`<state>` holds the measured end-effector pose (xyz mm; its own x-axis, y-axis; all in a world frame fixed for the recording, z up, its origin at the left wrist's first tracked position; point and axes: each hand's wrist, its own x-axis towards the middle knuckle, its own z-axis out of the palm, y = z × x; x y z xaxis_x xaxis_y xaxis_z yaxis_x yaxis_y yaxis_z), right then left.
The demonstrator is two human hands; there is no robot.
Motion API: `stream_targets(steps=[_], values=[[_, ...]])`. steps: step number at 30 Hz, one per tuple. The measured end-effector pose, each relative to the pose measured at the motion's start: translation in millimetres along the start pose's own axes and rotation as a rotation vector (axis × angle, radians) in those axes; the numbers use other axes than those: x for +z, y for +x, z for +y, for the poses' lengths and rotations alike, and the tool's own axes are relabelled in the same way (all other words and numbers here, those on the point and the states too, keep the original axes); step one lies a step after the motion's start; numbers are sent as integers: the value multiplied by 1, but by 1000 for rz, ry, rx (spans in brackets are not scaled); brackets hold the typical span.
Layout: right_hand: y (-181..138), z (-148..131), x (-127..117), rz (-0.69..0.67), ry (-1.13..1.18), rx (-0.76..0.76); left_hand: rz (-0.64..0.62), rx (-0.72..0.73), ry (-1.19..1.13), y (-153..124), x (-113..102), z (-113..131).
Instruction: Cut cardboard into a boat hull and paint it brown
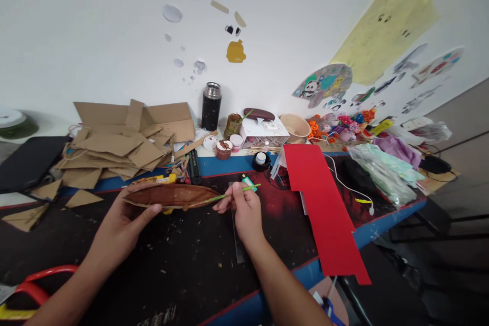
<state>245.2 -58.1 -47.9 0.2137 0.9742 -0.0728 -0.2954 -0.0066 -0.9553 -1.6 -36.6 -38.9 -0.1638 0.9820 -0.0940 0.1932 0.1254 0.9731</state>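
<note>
My left hand (132, 219) is closed around the left end of a brown boat-shaped cardboard piece (171, 195), its thumb along the near side. The inside of that piece is a reddish brown. In my right hand (244, 209) is a thin green paintbrush (250, 188), pinched between thumb and fingers. The brush's tip reaches the right end of the boat shape; whether it presses on the surface I cannot tell. Behind them stand an open jar of brown paint (223, 151) and a pink-white paint jar (236, 142).
Cardboard scraps (110, 147) are piled at the back left. A black thermos (211, 107) stands by the wall. Red card (324, 209) overhangs the table's front edge at right. Red-handled scissors (36, 290) lie near left. A tissue box (263, 132) and craft flowers (344, 125) line the back.
</note>
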Motion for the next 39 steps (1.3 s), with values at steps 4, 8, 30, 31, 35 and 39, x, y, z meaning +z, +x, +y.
stream_targets(steps=[4,8,30,31,35,39], values=[[-1,2,-14,53,-41,-12,3,10,22,1,-1,-2],[-5,0,-18,49,-15,-27,8,43,19,3,0,-3],[1,0,6,-5,-11,-12,-19,67,28,-1,-2,1],[1,0,3,8,-22,-16,-15,68,31,-1,-2,1],[-2,-1,-7,41,-14,-19,-11,67,34,0,0,0],[-2,-3,2,-2,28,-14,-15,77,37,0,0,-2]])
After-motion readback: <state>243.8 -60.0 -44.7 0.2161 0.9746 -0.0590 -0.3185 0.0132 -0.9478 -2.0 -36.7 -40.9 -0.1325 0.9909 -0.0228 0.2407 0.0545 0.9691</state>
